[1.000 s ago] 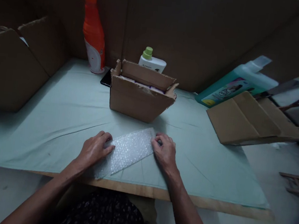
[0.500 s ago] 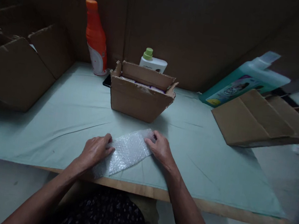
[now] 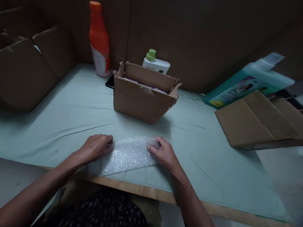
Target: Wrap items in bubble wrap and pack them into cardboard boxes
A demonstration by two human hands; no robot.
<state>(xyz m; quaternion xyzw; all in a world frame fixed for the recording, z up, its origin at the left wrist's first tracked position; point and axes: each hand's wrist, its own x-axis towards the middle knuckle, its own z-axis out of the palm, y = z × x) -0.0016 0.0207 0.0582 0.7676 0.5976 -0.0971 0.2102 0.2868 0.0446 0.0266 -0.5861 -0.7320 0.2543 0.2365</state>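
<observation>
A piece of bubble wrap (image 3: 131, 155) lies near the table's front edge, stretched between my two hands. My left hand (image 3: 98, 146) pinches its left part, fingers curled over the upper edge. At the upper right corner, my right hand (image 3: 163, 152) grips the wrap between thumb and fingers. Whether anything is folded inside the wrap, I cannot make out. Just beyond the wrap stands a small open cardboard box (image 3: 143, 99), with several items showing a little inside it.
Behind the box is a white bottle with a green cap (image 3: 156, 65); an orange bottle (image 3: 99, 41) and a dark phone-like object (image 3: 110, 82) are left of it. Large cardboard boxes (image 3: 18, 75) stand at left. A teal jug (image 3: 243, 84) and another carton (image 3: 250, 122) are at right.
The bubble wrap has turned slightly and lies more level. Its right corner and my right hand have shifted a little toward me. Both hands keep hold of it.
</observation>
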